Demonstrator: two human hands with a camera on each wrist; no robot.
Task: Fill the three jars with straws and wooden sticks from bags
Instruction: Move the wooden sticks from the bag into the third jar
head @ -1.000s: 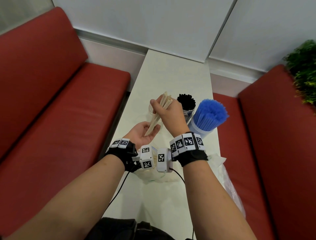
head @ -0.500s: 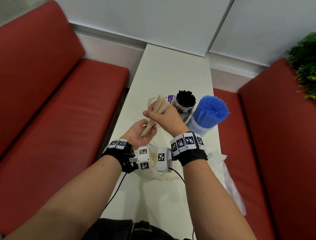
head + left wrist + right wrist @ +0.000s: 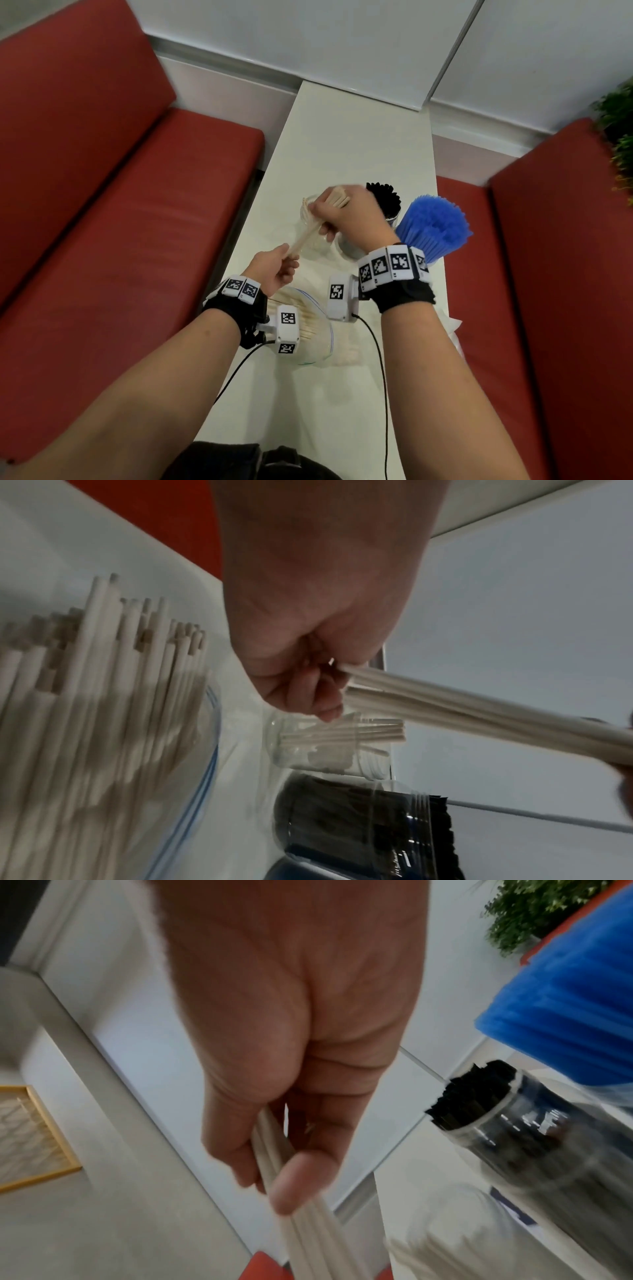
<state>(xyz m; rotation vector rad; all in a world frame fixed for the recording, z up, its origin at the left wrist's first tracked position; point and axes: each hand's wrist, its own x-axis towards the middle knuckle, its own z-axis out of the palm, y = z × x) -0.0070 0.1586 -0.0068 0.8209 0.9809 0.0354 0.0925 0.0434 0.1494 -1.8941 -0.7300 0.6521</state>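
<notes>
Gripping a slim bundle of pale wooden sticks (image 3: 310,230), the right hand (image 3: 346,219) clenches round its upper part above the clear glass jar (image 3: 308,219), while the left hand (image 3: 274,267) pinches the bundle's lower end nearer the body. The head view shows the sticks as thin, round, matte rods slanting across the white tabletop (image 3: 349,137). Behind the right hand stands a jar of black straws (image 3: 385,200), and beside it a dense tuft of blue straws (image 3: 433,228), fanned out like a brush. Near the left wrist lies a clear plastic bag (image 3: 308,329), soft and crumpled, with more sticks inside.

From the left wrist, the left hand (image 3: 308,631) has its fingers curled on the stick ends (image 3: 445,704). Below it the jar (image 3: 329,745) already holds a few sticks; its glass is smooth and see-through. The bag (image 3: 205,723) has a blue zip line along its mouth, and the black straws (image 3: 359,818) sit in glossy glass.

From the right wrist, the right hand (image 3: 291,1069) presses the sticks (image 3: 294,1191) between thumb and curled fingers; the black straws (image 3: 479,1104) show square-cut tips, the blue straws (image 3: 565,1001) blurred.
</notes>
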